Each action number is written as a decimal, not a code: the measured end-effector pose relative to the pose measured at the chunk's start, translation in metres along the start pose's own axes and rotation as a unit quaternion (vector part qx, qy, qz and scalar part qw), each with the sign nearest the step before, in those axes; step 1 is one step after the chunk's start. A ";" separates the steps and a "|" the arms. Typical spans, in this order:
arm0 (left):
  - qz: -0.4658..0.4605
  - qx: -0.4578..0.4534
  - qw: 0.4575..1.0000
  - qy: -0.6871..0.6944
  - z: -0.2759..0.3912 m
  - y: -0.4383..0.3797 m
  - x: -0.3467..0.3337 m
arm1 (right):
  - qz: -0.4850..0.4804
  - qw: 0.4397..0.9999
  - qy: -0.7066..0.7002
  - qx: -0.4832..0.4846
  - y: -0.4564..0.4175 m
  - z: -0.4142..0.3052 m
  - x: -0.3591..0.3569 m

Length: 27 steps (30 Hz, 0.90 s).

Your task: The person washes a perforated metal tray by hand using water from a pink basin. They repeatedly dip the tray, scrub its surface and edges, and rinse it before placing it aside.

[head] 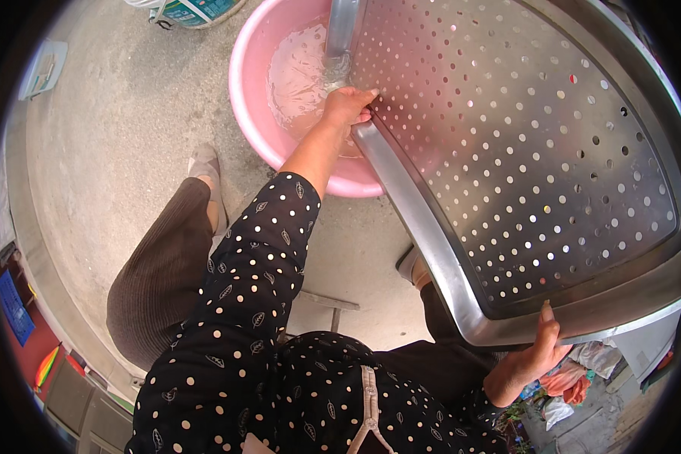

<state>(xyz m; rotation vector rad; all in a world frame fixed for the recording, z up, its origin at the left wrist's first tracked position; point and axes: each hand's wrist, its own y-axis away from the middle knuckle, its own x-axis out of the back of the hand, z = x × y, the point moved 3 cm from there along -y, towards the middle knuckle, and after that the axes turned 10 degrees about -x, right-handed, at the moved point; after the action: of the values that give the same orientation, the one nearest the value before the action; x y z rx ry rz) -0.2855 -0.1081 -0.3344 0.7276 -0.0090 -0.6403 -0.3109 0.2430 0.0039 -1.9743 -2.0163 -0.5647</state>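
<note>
A large perforated stainless-steel tray (522, 170) with a wide raised rim is tilted across the right side of the view. Its far left portion leans over a pink plastic basin (244, 102). My left hand (346, 106) is closed around the left rim above the basin, its thumb on the perforated face. My right hand (536, 352) grips the near rim close to the lower corner, thumb on top and fingers largely hidden underneath. Shallow, slightly cloudy water (298, 85) lies in the basin. Water shows at the rim just beyond my left hand.
A white-and-green plastic bucket (196, 11) stands at the top left on the concrete floor (108, 125). A pale container (46, 69) sits at the far left. Crumpled bags (567, 383) lie at the lower right. My left shoe (205, 162) is beside the basin.
</note>
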 end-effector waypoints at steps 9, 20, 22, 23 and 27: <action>-0.009 -0.023 0.999 -0.035 0.005 0.005 -0.005 | -0.012 1.000 0.007 0.018 0.001 -0.008 -0.010; -0.022 -0.041 0.996 -0.076 -0.002 -0.004 0.000 | 0.019 1.000 -0.011 -0.014 0.004 -0.010 -0.014; -0.005 -0.039 0.998 -0.049 -0.004 -0.008 0.004 | 0.014 1.000 -0.020 -0.011 0.003 -0.010 -0.015; 0.003 -0.038 0.999 -0.036 -0.005 -0.010 0.006 | 0.014 1.000 -0.015 -0.007 0.002 -0.009 -0.013; 0.016 -0.037 0.997 -0.062 0.000 -0.006 0.001 | 0.030 0.999 0.005 -0.011 0.000 -0.002 -0.004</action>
<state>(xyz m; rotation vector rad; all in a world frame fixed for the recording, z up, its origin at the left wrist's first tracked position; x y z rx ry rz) -0.2878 -0.1125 -0.3388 0.6136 -0.1098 -0.6514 -0.3111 0.2384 0.0039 -2.0339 -1.9452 -0.5836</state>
